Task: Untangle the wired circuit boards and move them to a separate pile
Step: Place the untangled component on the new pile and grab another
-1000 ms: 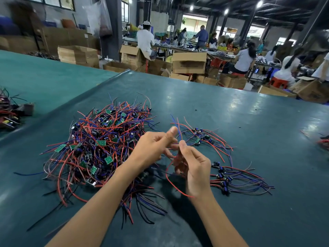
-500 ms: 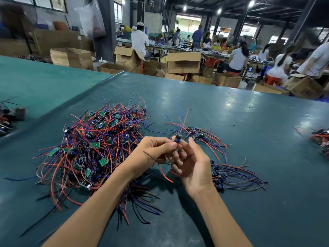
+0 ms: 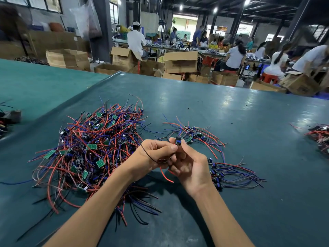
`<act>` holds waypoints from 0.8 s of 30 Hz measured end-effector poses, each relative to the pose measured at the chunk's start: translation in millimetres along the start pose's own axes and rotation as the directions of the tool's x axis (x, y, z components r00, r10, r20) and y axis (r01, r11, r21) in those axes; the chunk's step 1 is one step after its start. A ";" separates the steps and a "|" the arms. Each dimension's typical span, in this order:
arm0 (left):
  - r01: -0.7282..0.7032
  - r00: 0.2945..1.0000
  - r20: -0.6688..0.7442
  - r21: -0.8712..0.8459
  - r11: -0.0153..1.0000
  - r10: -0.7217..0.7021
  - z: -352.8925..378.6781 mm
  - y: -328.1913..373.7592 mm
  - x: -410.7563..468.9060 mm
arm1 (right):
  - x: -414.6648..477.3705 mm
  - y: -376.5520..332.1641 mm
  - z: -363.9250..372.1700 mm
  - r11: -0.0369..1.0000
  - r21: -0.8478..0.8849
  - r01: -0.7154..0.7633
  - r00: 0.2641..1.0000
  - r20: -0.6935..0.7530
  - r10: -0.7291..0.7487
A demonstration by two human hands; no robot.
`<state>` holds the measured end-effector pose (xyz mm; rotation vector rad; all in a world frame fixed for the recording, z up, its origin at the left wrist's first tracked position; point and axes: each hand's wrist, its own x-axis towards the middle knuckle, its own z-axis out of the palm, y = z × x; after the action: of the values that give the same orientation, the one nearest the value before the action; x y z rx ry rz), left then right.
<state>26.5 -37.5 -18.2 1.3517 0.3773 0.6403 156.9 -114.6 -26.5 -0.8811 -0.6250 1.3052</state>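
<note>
A big tangled heap of small green circuit boards with red, blue and black wires (image 3: 92,150) lies on the dark green table (image 3: 240,122), left of centre. My two hands meet just right of it, above the table. My right hand (image 3: 190,164) pinches one small wired circuit board (image 3: 178,140) at its fingertips. My left hand (image 3: 156,154) grips that board's wires; a black wire loops over its back and a red wire end hangs below. A loose sorted group of boards (image 3: 194,134) lies behind my hands, and another neat row (image 3: 229,175) lies to the right.
More wired parts sit at the table's right edge (image 3: 320,138) and on the left table (image 3: 8,118). Cardboard boxes (image 3: 180,62) and several seated workers stand beyond the table's far edge.
My hands have closed together and drawn the single board up to the fingertips. The long red wire that hung below my right hand is now gathered shorter.
</note>
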 end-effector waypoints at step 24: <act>-0.145 0.989 0.069 0.261 0.955 0.131 26.5 -2.9 -7.8 | 8.4 -15.0 -19.1 0.898 0.440 0.025 0.994 -0.104 0.023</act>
<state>36.9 -63.2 -16.7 1.6587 0.3375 0.6865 182.2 -110.6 -25.0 -0.5683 -0.2258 1.3189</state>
